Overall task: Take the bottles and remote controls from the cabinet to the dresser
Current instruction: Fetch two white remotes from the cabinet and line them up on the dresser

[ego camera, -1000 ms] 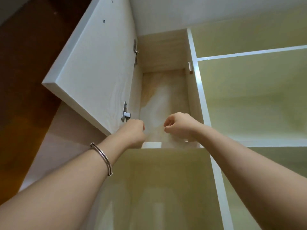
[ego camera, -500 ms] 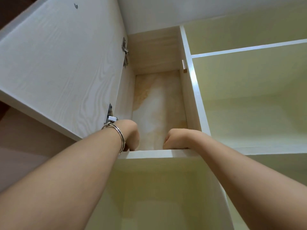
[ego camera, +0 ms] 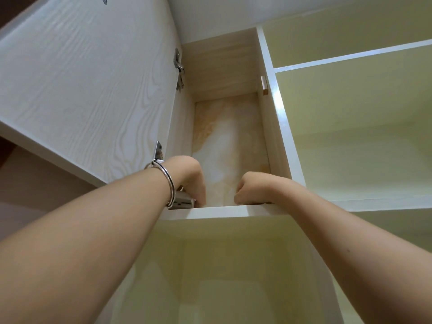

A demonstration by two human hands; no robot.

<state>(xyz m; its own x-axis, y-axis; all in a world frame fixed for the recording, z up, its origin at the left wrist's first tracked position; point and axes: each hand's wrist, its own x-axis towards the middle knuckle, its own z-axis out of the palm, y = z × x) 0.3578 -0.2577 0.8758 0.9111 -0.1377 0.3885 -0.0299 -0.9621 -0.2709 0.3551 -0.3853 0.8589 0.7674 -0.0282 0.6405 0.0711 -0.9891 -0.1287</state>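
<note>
Hands first: the left hand (ego camera: 187, 178) and right hand (ego camera: 253, 190) are both up at centre frame, wrists bent over the white shelf lip (ego camera: 222, 210) of the top compartment of the cabinet (ego camera: 264, 127). A second ago we saw them hanging in front of that lip, loosely fisted and short of the shelf. Half a second ago they were at its edge. Now the fingers of both drop behind it, so we cannot tell whether either hand is gripping or only feeling along the shelf floor. The new arrival is a grey ridged object (ego camera: 183, 201) showing just under the left wrist, at the left front corner of the shelf, touching or very near the hand. It was not visible in the earlier views. It may be a remote or a bottle end; too little shows to say which. No other bottle or remote can be seen, since the shelf floor is hidden from this low angle, and the dresser is out of view. The open door (ego camera: 93, 90) fills the upper left of the frame, its lower hinge (ego camera: 158, 152) just above the bracelet (ego camera: 172, 183) on the left wrist. We judge the reach is finished and the pick-up is starting, left side first. Nothing has left the cabinet yet. The risk is a blind grasp, with an item nudged off the lip.
</note>
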